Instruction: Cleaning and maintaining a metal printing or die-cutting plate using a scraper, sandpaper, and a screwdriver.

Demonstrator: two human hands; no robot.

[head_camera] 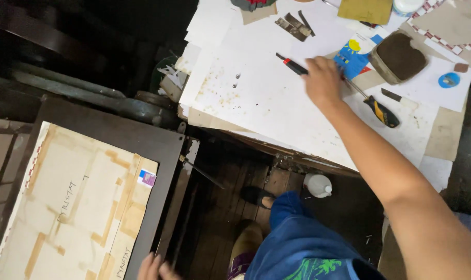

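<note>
Right hand (323, 80) closes loosely over red-handled tool (292, 66) on paper-covered desk (256, 98); left hand (155, 268), fingers curled, steadies dark picture frame (158, 142) at seven o'clock; firm lift likely needed.

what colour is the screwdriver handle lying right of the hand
Black and orange screwdriver handle, seen in the head view.

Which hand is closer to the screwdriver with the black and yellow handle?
The right hand. It rests on the white table just left of the screwdriver, over its shaft. The left hand is far away, at the dark picture frame.
</note>
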